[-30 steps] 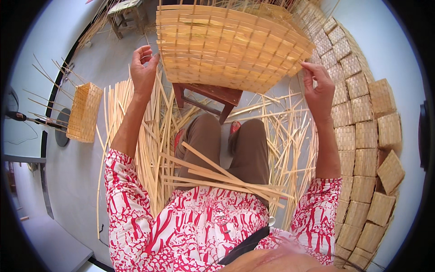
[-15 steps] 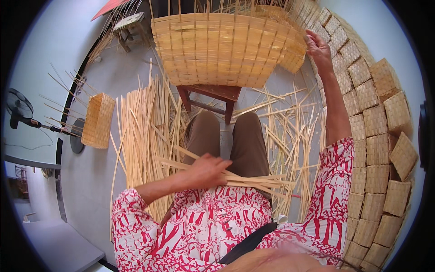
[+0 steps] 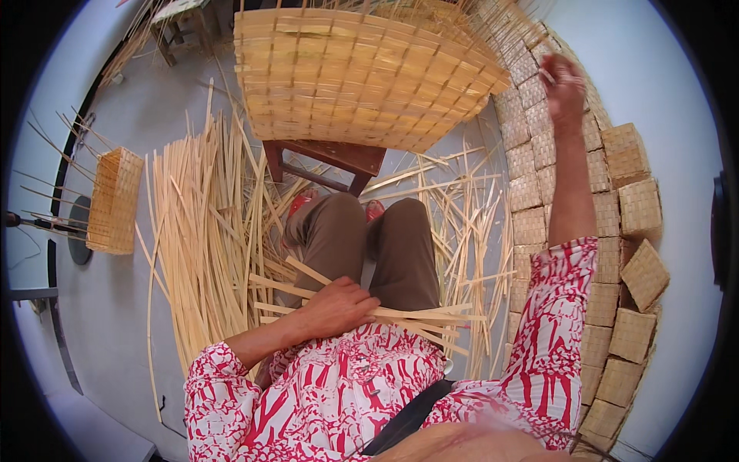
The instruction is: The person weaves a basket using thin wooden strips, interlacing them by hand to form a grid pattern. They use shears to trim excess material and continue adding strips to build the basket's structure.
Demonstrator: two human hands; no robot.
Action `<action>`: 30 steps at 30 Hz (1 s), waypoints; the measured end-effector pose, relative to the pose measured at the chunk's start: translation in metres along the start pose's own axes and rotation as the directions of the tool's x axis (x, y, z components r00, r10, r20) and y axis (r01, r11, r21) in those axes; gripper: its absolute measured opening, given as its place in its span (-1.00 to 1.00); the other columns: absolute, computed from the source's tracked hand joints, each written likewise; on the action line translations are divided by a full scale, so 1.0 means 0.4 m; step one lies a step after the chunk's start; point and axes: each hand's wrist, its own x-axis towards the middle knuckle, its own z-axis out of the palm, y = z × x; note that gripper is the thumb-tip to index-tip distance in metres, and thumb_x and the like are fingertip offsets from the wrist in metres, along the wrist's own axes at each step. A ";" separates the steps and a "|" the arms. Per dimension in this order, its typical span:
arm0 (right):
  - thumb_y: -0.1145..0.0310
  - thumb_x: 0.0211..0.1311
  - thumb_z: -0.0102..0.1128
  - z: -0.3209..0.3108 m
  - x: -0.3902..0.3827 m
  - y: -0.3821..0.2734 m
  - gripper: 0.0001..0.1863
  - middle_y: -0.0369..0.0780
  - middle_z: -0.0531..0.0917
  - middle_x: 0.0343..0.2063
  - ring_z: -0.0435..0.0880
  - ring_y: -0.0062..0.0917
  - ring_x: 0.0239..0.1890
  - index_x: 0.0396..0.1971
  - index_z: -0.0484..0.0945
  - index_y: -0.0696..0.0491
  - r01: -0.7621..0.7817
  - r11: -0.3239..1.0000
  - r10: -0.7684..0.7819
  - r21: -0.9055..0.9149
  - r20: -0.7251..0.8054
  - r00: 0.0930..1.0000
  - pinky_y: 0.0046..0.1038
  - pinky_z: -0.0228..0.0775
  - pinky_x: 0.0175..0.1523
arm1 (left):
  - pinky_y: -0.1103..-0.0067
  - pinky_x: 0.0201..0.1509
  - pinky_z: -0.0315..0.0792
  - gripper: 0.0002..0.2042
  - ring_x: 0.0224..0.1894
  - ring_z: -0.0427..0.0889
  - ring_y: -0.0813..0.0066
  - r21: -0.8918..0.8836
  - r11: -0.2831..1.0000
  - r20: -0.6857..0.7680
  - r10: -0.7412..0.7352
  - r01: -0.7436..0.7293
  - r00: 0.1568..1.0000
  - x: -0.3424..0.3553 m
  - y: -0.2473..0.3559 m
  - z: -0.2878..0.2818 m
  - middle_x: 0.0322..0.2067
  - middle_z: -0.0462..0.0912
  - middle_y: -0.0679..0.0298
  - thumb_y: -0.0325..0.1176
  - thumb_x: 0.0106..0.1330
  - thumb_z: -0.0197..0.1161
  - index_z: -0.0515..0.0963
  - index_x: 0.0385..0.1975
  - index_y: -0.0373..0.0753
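My left hand (image 3: 337, 306) is closed over a bundle of flat pale strips, like split bamboo (image 3: 419, 313), lying across my lap. The strips stick out on both sides of the hand. My right arm is stretched forward, and my right hand (image 3: 564, 91) is raised to the right of a large woven basket (image 3: 362, 81). Its fingers look curled but are smeared by motion, so I cannot tell whether they hold a strip. A gap separates this hand from the basket's right corner. The basket rests on its side on a dark red wooden stool (image 3: 327, 162), with unwoven strip ends standing up along its far edge.
A thick pile of long strips (image 3: 196, 231) covers the floor at left, and loose strips (image 3: 469, 231) are scattered at right. Small woven boxes (image 3: 625, 331) are stacked along the right wall. An unfinished basket (image 3: 115, 202) stands far left, and a wooden bench (image 3: 181, 19) stands behind.
My right hand has come away from the basket's right edge, moving outward to the right. The view has swung right, so the scene sits further left. My left hand stays on the lap strips.
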 end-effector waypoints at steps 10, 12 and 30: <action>0.49 0.44 -0.18 -0.839 -0.149 -0.156 -0.72 -0.01 0.65 -0.25 0.57 -0.20 -0.13 -0.26 0.57 0.27 -0.300 0.783 0.406 0.545 -0.080 0.910 -0.08 0.36 0.19 | 0.36 0.03 0.39 -0.66 -0.21 0.60 0.28 -0.049 0.999 -0.061 0.020 -0.023 0.998 0.045 -0.021 0.031 -0.34 0.59 0.26 -0.12 0.23 0.31 0.56 -0.10 -0.17; 0.48 0.44 -0.11 -0.809 -0.414 -0.129 -0.75 -0.05 0.67 -0.22 0.59 -0.23 -0.07 -0.20 0.59 0.25 -0.446 0.665 0.541 0.599 0.025 0.841 -0.09 0.34 0.25 | 0.38 0.05 0.37 -0.64 -0.19 0.60 0.29 -0.029 1.000 -0.039 0.010 -0.011 0.999 0.055 -0.016 0.037 -0.31 0.59 0.28 -0.10 0.25 0.29 0.56 -0.06 -0.17; 0.32 0.24 0.26 -0.201 -1.046 -0.016 -0.79 -0.21 0.67 -0.33 0.64 -0.44 -0.18 -0.28 0.64 0.16 -0.452 0.635 0.771 -0.626 0.478 0.420 -0.39 0.43 0.01 | 0.25 0.24 0.40 -0.48 0.15 0.54 0.16 -0.008 0.990 0.009 -0.138 0.138 0.990 0.046 0.087 -0.128 0.10 0.58 0.12 -0.33 0.20 0.37 0.47 0.19 -0.26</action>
